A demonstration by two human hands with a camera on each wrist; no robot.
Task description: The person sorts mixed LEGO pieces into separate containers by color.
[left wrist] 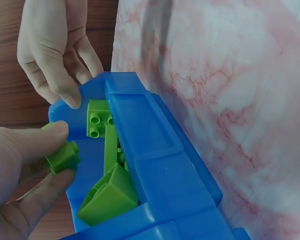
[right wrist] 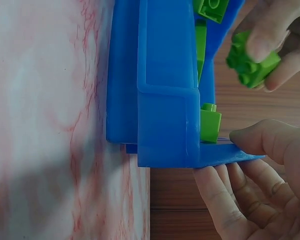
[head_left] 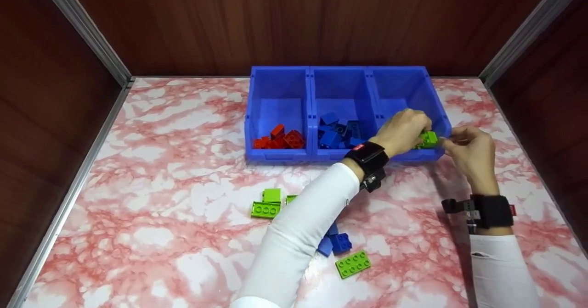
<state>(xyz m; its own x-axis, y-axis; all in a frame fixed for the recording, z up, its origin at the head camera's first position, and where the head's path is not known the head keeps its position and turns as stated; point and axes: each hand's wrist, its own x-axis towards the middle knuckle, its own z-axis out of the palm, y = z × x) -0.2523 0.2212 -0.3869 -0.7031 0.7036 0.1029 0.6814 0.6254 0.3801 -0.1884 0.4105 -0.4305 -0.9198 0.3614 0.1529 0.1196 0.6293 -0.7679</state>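
Observation:
My left hand (head_left: 404,131) is over the right compartment of a blue three-part bin (head_left: 337,154). Between its thumb and fingers it pinches a small green toy brick (left wrist: 62,159), studs showing in the right wrist view. Below that brick, several green bricks (left wrist: 112,197) lie along the compartment's front wall. My right hand (head_left: 473,154) holds the bin's right side wall (right wrist: 230,154), thumb on the inner side and fingers on the outer side.
Red bricks (head_left: 293,139) lie in the left compartment, blue bricks (head_left: 330,138) in the middle one. On the marbled table are green bricks (head_left: 265,210), blue bricks (head_left: 341,243) and a flat green brick (head_left: 353,264). My left forearm (head_left: 294,234) partly covers them. Dark wooden panels (head_left: 294,23) enclose the table.

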